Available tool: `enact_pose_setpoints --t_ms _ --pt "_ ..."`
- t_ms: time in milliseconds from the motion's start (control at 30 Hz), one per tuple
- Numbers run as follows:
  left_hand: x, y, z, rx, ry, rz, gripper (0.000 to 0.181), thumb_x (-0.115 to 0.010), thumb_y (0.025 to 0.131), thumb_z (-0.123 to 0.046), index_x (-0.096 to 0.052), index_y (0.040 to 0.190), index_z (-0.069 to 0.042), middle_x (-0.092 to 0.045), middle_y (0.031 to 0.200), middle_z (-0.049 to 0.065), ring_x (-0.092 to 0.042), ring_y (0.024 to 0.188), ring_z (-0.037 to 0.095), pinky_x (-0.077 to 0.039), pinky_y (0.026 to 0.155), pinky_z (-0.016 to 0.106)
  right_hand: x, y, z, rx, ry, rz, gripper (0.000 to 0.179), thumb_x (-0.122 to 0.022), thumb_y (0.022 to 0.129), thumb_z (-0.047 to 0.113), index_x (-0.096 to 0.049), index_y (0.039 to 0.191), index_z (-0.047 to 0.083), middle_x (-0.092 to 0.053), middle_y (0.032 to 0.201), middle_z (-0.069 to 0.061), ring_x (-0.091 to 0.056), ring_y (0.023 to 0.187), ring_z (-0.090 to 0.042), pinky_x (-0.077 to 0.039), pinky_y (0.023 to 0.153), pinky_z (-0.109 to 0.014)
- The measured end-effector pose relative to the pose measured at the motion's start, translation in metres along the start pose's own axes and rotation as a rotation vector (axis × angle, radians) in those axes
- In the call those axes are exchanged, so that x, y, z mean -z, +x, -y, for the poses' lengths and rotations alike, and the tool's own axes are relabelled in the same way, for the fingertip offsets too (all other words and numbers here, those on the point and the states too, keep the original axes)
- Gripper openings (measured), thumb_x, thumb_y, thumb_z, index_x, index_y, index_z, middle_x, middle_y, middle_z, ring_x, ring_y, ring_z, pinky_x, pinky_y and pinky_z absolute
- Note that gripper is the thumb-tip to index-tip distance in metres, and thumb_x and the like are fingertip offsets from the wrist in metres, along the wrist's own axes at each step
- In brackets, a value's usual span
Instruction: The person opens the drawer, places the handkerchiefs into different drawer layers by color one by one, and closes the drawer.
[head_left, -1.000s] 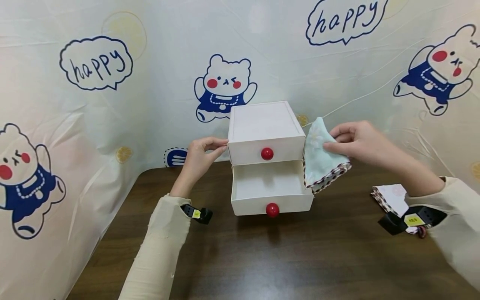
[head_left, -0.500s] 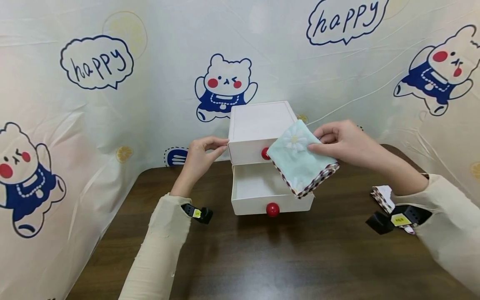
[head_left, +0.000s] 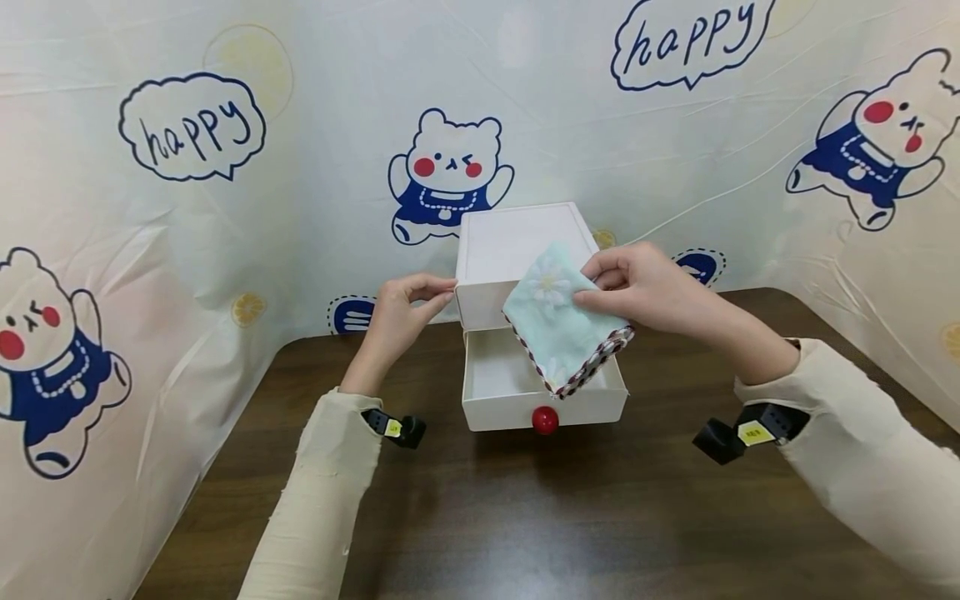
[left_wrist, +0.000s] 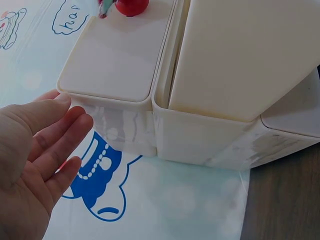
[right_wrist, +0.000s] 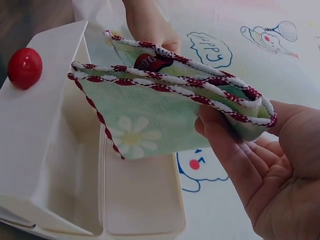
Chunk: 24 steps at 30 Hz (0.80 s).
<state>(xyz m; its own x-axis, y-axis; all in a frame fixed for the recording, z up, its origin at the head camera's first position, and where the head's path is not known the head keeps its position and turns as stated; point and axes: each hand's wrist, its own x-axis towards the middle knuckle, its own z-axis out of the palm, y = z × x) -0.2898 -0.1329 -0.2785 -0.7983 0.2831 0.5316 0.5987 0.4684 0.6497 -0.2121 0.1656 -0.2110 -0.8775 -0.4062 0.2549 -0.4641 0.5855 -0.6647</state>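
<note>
A small white two-drawer box stands at the back of the table, its lower drawer pulled out and its upper drawer pushed in. Thumb and forefinger of my left hand pinch the box's left front edge; the other fingers stay off it in the left wrist view. My right hand holds a folded light-green handkerchief between thumb and fingers. It has a daisy print and a checkered dark-red and white border, and hangs over the open drawer. In the head view the cloth hides the upper red knob.
The lower drawer's red knob faces me. Behind the box hangs a pale curtain printed with bears. The dark wooden table extends in front of the box. Cameras are strapped to both wrists.
My right hand has carried the handkerchief leftward from beside the box to over the open lower drawer. Another folded cloth at the right is now hidden behind my right arm. My left hand stays put.
</note>
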Motion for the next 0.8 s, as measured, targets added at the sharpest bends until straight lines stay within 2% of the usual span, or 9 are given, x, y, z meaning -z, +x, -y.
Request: enact_pose_setpoints --t_ms 533,800 --pt "0.001 0.0 0.001 -0.001 -0.002 -0.012 0.018 -0.066 0.084 -0.006 -0.069 0.102 -0.006 -0.068 0.097 0.006 -0.063 0.086 0.014 -0.052 0.077 0.03 -0.022 0.021 0.007 0.024 0.098 -0.002 0.017 -0.066 0.086 0.012 -0.063 0.093 -0.003 -0.068 0.079 -0.01 -0.061 0.067 -0.015 -0.05 0.062 -0.021" --pt "0.001 0.0 0.001 -0.009 -0.02 -0.015 0.019 -0.067 0.083 -0.006 -0.069 0.102 -0.006 -0.068 0.096 0.006 -0.062 0.085 0.014 -0.052 0.077 0.035 -0.035 0.033 0.014 0.044 0.147 0.032 0.017 -0.065 0.086 0.012 -0.062 0.095 -0.002 -0.068 0.079 -0.01 -0.062 0.066 -0.016 -0.051 0.062 -0.022"
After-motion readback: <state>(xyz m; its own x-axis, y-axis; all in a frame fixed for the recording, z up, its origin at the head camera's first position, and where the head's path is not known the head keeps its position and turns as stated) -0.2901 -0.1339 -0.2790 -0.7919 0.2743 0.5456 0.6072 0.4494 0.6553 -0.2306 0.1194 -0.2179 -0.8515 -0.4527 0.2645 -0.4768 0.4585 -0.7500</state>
